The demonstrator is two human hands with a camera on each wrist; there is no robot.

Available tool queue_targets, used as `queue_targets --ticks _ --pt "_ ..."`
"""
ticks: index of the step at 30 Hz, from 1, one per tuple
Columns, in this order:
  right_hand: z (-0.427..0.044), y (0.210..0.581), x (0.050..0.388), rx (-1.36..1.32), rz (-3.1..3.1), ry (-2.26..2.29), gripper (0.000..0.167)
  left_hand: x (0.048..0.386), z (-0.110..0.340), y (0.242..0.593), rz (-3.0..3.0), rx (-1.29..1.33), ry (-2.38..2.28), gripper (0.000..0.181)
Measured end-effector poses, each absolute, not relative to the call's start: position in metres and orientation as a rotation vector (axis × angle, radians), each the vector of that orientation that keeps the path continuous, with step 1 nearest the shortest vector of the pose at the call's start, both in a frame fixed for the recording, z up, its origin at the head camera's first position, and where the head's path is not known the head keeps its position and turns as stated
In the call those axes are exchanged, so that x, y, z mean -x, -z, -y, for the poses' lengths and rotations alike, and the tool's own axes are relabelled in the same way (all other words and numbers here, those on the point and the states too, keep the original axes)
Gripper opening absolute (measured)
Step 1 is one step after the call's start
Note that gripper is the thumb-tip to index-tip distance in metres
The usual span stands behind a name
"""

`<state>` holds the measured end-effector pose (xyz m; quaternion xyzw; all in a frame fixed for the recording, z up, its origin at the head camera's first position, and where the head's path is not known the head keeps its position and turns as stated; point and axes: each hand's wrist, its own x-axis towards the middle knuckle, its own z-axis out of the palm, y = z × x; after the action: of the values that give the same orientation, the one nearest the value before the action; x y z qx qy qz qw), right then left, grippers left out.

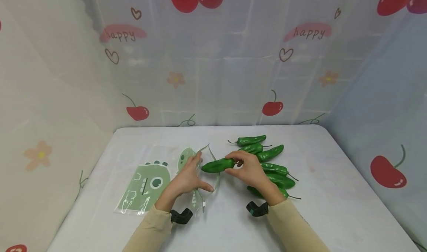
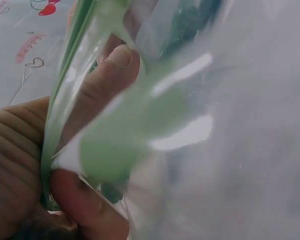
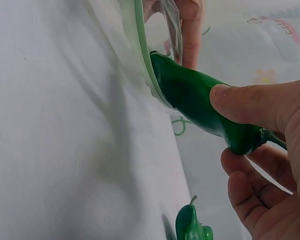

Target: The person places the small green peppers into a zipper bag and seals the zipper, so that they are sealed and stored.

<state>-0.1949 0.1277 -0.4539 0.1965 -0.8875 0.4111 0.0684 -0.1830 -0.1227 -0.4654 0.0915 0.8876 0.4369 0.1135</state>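
My right hand (image 1: pixel 246 166) pinches a green chili pepper (image 1: pixel 218 165) near its stem end, thumb on one side and fingers on the other. The pepper's tip is at the mouth of a clear zip bag (image 3: pixel 140 50) with a green edge, as the right wrist view shows. My left hand (image 1: pixel 189 178) has thumb and fingers spread wide at that mouth, keeping it apart. In the left wrist view, the left thumb and fingers (image 2: pixel 110 75) show through the clear plastic bag (image 2: pixel 190 125), which hides part of them.
Several green chili peppers (image 1: pixel 271 153) lie to the right of and beneath my right forearm. A flat clear bag with a green one-eyed monster print (image 1: pixel 146 189) lies left of my left hand. The white table (image 1: pixel 333 192) ends at a cherry-patterned curtain (image 1: pixel 227 92).
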Motion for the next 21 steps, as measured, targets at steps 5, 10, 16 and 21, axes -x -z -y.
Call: queue_targets --ticks 5,10,16,21 --pt "-0.122 0.454 0.195 -0.529 2.694 -1.260 0.038 0.184 0.123 0.465 -2.601 -0.267 -1.299 0.143" --pt "-0.116 0.458 0.194 -0.401 2.754 -1.317 0.040 0.183 0.123 0.466 -2.597 -0.272 -1.307 0.143" --pt "-0.109 0.461 0.195 -0.342 2.766 -1.377 0.041 0.183 0.123 0.464 -2.594 -0.275 -1.316 0.142" --pt "-0.102 0.462 0.196 -0.322 2.756 -1.437 0.042 0.182 0.123 0.463 -2.596 -0.291 -1.322 0.142"
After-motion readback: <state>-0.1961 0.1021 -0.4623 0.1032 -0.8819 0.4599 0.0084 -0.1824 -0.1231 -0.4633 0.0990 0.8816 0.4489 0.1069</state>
